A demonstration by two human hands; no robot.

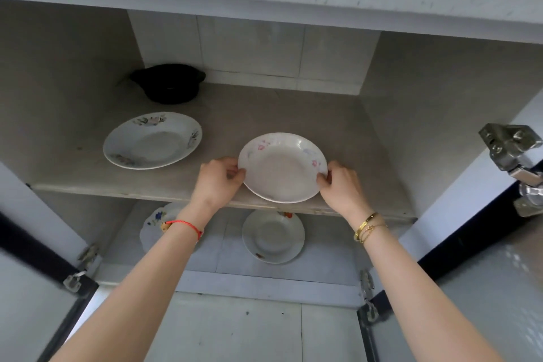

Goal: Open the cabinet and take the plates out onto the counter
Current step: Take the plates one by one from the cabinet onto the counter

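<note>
The cabinet stands open with both doors swung out. On its upper shelf, a white plate with pink flowers sits at the front edge, partly overhanging it. My left hand pinches its left rim and my right hand pinches its right rim. A larger floral plate lies further left on the same shelf. On the lower shelf are a white plate with orange flowers and a blue-flowered plate, which is partly hidden behind my left forearm.
A black pot stands at the back left of the upper shelf. The open left door and right door flank my arms. A metal hinge juts out at the upper right. The counter is out of view.
</note>
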